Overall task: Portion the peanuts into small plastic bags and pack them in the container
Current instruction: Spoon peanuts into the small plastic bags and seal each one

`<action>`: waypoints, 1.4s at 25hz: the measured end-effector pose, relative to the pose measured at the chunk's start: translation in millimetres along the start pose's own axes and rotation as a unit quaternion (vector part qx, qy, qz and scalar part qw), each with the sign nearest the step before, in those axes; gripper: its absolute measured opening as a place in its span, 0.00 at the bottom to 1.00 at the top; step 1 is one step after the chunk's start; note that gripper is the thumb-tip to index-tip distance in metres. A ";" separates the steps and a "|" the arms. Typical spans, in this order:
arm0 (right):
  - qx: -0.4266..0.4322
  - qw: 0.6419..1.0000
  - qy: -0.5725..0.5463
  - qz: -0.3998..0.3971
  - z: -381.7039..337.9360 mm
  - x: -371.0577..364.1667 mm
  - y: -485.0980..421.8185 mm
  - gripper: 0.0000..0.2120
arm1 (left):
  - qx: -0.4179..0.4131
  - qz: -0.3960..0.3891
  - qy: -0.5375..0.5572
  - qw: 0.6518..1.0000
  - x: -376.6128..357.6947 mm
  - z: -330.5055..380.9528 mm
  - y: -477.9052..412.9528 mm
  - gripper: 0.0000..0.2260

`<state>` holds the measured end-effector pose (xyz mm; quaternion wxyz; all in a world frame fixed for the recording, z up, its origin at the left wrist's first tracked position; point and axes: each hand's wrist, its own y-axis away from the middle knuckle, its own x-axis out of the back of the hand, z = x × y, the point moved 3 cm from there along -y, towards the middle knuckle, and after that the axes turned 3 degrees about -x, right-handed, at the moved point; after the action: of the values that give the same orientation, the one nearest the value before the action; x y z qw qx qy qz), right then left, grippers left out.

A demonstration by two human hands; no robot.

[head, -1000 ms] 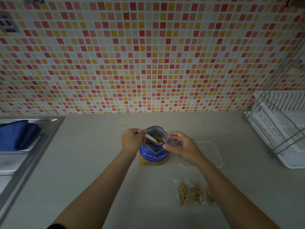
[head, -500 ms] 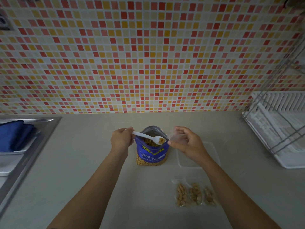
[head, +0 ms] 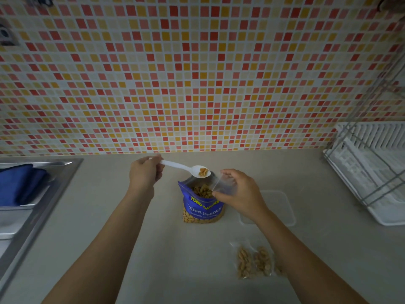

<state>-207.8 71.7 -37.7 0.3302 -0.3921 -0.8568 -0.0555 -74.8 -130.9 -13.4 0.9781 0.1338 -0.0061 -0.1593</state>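
Left hand (head: 145, 172) grips white spoon (head: 186, 168), loaded bowel-end pointing 4 o'clock at small bag (head: 224, 185) mouth pinched open by right hand (head: 240, 194).

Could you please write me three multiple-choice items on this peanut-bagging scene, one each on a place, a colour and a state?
1. Where are the filled small bags?
A. in the container
B. on the counter, nearer the person than the container
C. in the sink

2. What colour is the spoon?
A. white
B. blue
C. red

3. What does the spoon hold?
A. nothing
B. peanuts
C. water

Answers:
1 B, they lie apart from the clear container.
2 A, the left hand holds it, plainly white.
3 B, nuts sit in its bowl beside the small bag in the right hand.
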 end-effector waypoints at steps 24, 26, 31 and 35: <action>-0.125 0.979 -0.158 -0.038 15.2 -9.6 9.8 0.20 | -0.439 -0.211 -0.475 0.733 -49.3 -25.0 25.4 0.11; -0.128 0.978 -0.159 -0.048 14.8 -8.0 9.5 0.19 | -0.362 -0.113 -0.416 0.827 -40.1 -26.6 15.8 0.12; -0.130 0.975 -0.166 -0.072 16.6 -4.6 11.0 0.20 | -0.263 -0.102 -0.364 0.888 -30.6 -31.1 12.4 0.13; -0.130 0.973 -0.167 -0.088 18.6 -6.4 10.9 0.21 | -0.185 -0.155 -0.317 0.917 -33.7 -35.6 18.6 0.11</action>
<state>-206.8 81.8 -57.8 0.1221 -0.3589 -0.9163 -0.1290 -99.0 -94.1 -41.7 0.8951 -0.1082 -0.2658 -0.3413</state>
